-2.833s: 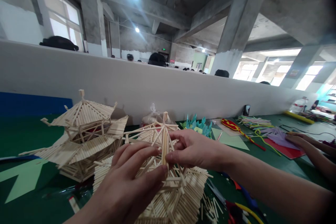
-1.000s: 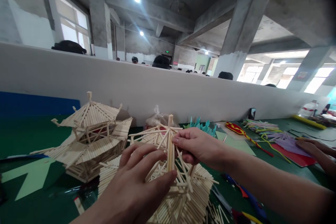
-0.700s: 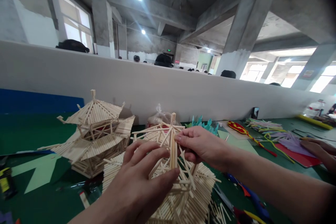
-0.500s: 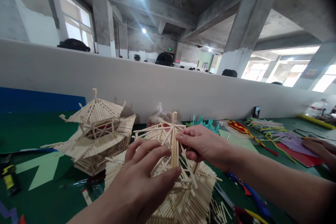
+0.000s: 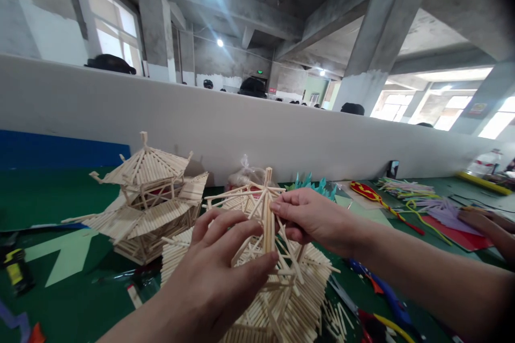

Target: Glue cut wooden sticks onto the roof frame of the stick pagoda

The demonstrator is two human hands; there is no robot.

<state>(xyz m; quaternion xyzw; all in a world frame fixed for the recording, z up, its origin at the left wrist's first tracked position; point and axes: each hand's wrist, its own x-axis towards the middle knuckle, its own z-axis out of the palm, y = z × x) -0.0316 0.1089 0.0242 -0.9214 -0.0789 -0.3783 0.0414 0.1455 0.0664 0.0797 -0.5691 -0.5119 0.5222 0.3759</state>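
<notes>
The right hand (image 5: 301,215) pinches a narrow stick at the right edge of a stick row (image 5: 267,233), just below the peak post (image 5: 268,176). The left hand (image 5: 225,260) curves around the row's lower end, thumb touching it; whether its fingers grip cannot be told. The row lies on the sloping roof frame (image 5: 289,252), above a slatted lower roof (image 5: 308,289). The step in hand appears to be seating a stick along the slope; the next move seems to call for alignment and light, steady pressure. Loose sticks (image 5: 337,319) and scissors (image 5: 344,296) lie nearby on the worktop (image 5: 64,316). Relative to the earliest frame, the right fingers sit higher, nearer the peak.
</notes>
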